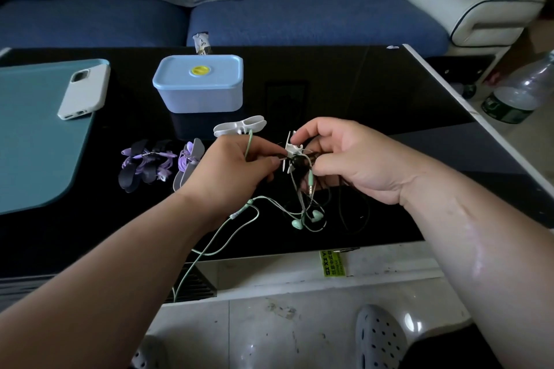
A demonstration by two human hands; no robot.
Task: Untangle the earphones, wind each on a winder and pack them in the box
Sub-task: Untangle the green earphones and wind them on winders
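Head view: my left hand (230,165) pinches the black earphone (298,161) with curled fingers. My right hand (353,159) fingers grip the white winder (292,149) just above the tabletop (374,84), its long axis running top-to-bottom in the picture. Green earphones (305,219) dangle beneath.

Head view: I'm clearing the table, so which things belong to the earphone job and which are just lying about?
Job: green earphones, black earphones, white winder in the right hand, spare white winder, wound purple earphones, blue box.
Lying about: phone, teal mat, plastic bottle, wrapper.
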